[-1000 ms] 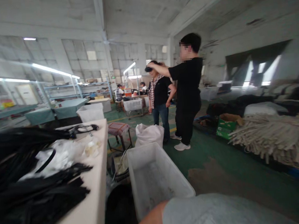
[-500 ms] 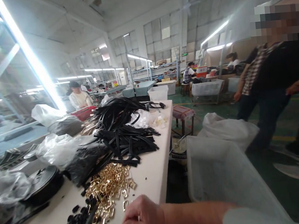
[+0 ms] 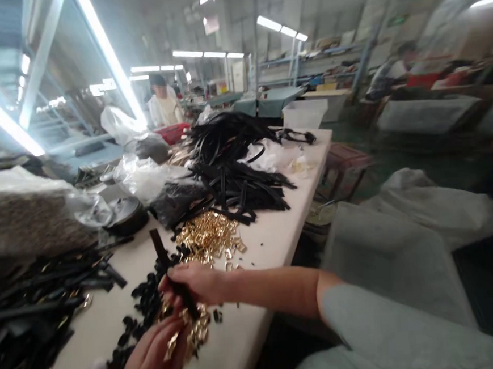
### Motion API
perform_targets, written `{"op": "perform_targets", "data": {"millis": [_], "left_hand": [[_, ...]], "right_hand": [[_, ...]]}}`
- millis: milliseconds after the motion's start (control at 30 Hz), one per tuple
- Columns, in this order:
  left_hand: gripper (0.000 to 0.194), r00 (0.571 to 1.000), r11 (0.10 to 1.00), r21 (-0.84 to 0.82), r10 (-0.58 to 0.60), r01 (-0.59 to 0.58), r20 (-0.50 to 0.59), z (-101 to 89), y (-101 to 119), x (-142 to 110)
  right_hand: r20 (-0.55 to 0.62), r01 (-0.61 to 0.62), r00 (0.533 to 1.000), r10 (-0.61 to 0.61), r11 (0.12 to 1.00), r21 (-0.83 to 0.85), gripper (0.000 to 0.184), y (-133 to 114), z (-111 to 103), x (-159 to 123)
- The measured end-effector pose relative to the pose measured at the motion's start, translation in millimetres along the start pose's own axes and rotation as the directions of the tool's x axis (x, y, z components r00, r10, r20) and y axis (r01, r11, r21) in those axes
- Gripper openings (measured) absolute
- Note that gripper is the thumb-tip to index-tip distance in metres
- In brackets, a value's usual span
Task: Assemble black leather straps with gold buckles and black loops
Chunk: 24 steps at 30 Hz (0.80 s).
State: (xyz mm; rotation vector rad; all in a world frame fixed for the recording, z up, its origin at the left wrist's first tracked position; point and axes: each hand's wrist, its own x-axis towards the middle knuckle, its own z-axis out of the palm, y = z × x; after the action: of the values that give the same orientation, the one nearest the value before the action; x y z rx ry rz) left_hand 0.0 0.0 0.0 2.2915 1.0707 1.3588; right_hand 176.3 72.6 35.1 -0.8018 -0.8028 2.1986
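Note:
My right hand [image 3: 197,282] is closed round a dark strap [image 3: 160,251], which stands up at a slant above the table. Just below it, my left hand [image 3: 151,357] has its fingers curled, with a gold buckle [image 3: 171,347] at the fingers near the strap's lower end. Blur and overlap hide the exact contact. Beyond the hands lies a heap of gold buckles [image 3: 207,233]. Small black pieces [image 3: 146,292] are strewn to the left of the strap, and other gold buckles lie under the hands.
Piles of black straps [image 3: 238,188] lie farther back on the white table [image 3: 275,227]. More black strips [image 3: 26,315] are heaped at left, near a stuffed plastic bag [image 3: 27,216] and a round black container [image 3: 127,215]. At right stands a translucent bin [image 3: 388,253]. A person [image 3: 163,106] is in the background.
The view has swung left, and my left hand has come into sight. My right hand now holds a dark strap over the buckles; earlier it was low at the table edge.

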Motion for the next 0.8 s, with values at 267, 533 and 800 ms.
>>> {"op": "perform_targets", "data": {"millis": [267,533,800], "left_hand": [[0.042,0.696,0.612,-0.559,-0.713,0.56,-0.084,0.7,-8.0,6.4],[0.033,0.528,0.429,-0.567,-0.849,0.703,0.012,0.1,-9.8,11.9],[0.04,0.446,0.319,-0.615,-0.893,0.721,0.06,-0.1,-15.3,13.7]], "right_hand": [[0.235,0.011,0.949,0.212,0.72,-0.694,0.053,3.7,-36.2,-18.6],[0.216,0.084,0.947,0.239,0.464,-0.882,0.052,0.1,-42.2,-26.3],[0.24,0.289,0.938,-0.251,0.183,-0.94,0.025,13.6,-40.1,-21.8]]}}
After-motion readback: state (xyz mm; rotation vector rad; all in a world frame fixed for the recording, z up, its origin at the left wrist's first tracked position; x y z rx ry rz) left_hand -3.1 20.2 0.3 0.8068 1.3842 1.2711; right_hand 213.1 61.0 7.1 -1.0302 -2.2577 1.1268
